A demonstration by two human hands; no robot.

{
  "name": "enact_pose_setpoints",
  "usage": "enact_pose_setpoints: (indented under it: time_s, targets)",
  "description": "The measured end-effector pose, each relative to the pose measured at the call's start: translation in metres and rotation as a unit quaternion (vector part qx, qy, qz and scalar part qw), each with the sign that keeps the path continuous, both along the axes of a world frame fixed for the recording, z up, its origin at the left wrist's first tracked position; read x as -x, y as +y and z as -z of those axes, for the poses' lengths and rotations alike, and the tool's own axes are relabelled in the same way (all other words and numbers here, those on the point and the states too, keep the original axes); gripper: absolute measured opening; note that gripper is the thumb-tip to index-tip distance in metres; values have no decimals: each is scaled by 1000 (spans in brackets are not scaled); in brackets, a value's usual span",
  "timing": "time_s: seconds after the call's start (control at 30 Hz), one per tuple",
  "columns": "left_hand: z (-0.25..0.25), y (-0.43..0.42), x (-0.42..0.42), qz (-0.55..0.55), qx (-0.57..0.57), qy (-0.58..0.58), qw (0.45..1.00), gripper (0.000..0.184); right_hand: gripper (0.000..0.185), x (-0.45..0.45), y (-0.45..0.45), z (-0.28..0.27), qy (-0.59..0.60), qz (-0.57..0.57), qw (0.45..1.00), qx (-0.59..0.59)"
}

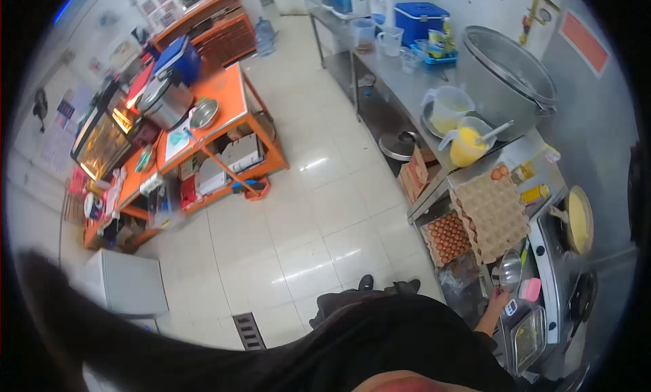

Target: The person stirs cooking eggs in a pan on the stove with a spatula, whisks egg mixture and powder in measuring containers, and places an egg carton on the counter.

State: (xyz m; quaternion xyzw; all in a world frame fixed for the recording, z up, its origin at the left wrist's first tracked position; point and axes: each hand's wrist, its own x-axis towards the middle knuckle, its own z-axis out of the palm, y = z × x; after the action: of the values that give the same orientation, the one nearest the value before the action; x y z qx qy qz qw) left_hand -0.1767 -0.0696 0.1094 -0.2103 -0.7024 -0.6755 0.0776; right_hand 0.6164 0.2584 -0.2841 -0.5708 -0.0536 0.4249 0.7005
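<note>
My right hand [499, 300] is at the counter on the right, fingers closed at the near edge of a shiny metal bowl [510, 269]. Small size makes the exact hold hard to see. Just beside the hand are a pink block-shaped item [529, 290] and a small white device with a display [511, 306]. Nearer my body lies a rectangular metal tray [529, 339] with some yellow in it. Beyond the bowl, a cardboard egg tray [494, 216] carries a few brown eggs [500, 172] at its far corner. My left arm stretches out left in a dark, blurred sleeve; its hand does not show.
More brown eggs [449, 237] fill a lower tray. A jug of yellow liquid [468, 147], a large steel pot [505, 73] and a pan [578, 219] stand along the right side. An orange table [227, 97] is across the tiled floor, with a white cabinet [129, 283] at left.
</note>
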Motion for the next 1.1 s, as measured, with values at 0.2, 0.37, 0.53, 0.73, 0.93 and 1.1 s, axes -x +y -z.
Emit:
enact_pose_setpoints:
  time_s: [0.2,0.37,0.53,0.73,0.93,1.1]
  targets:
    - [-25,-65,-11,-85,4,55,995,45,18,66,-11,-60,-21,180,964,194]
    - [-32,-83,-22,-120,3,71,990,43,20,117,-5,-60,-286,37,943,164]
    - [-38,-93,-31,-140,-1,92,986,40,23,196,-4,-27,-265,-395,861,180]
    - [-46,-93,-37,-131,6,124,984,37,25,261,16,-6,-227,-730,626,153]
    - [-53,-91,-41,-113,5,167,980,34,28,306,56,-1,-183,-792,554,179]
    - [-71,-76,-43,-78,9,225,971,32,31,317,0,-77,-276,-880,375,91]
